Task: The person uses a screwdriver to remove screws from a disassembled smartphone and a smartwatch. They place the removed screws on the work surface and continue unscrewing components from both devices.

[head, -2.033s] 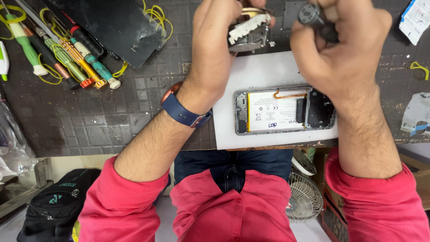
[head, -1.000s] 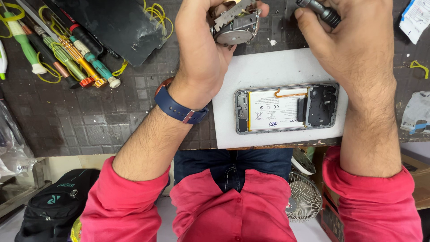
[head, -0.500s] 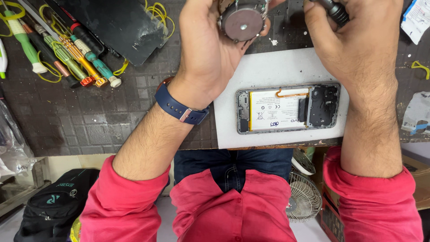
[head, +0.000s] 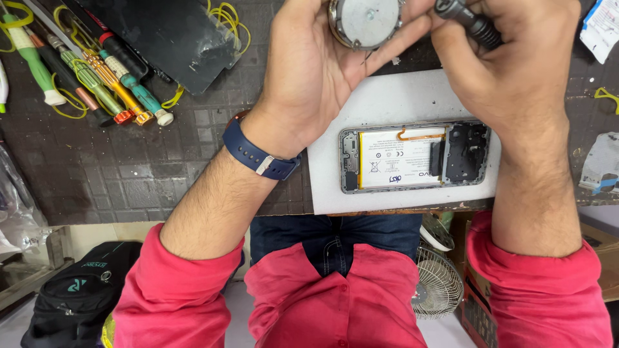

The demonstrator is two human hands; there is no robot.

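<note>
We have one view, worn on the head, looking steeply down and close onto the workbench (head: pixel 129 180), hands and our own lap.

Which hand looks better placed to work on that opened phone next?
Probably the right hand: it grips a dark screwdriver and sits just above the opened phone. The left hand is occupied holding a round metal case.

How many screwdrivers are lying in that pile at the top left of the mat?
6 at least, side by side: green-handled, dark brown, green with red tip, orange, teal, black with red band. Others may be hidden under the dark panel.
</note>
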